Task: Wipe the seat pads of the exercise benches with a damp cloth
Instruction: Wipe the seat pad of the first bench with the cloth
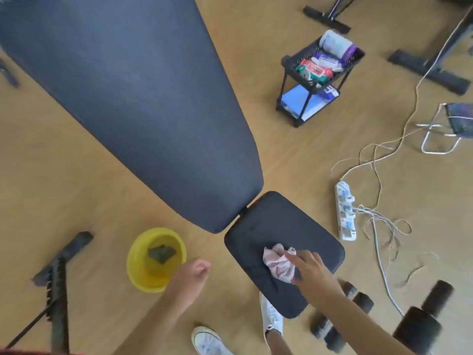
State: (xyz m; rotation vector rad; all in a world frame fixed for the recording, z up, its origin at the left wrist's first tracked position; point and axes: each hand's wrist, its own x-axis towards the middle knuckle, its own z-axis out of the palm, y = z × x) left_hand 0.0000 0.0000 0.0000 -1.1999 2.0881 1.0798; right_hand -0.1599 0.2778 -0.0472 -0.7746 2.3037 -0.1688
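The bench's small black seat pad [276, 226] lies just in front of me, hinged to the long dark backrest pad [133, 103] that runs up and to the left. A crumpled pink and white cloth [277, 262] rests on the seat pad's near half. My right hand [311, 270] presses on the cloth's right side, fingers spread over it. My left hand [192, 276] hangs loosely curled beside the seat pad, above the floor, holding nothing.
A yellow basin [135, 254] with water and a dark rag sits on the floor left of the seat. A black supply rack [289, 62], power strip [345, 211] with loose cables, foam rollers [419, 324] and bench feet surround me. My white shoes [271, 316] stand by the seat.
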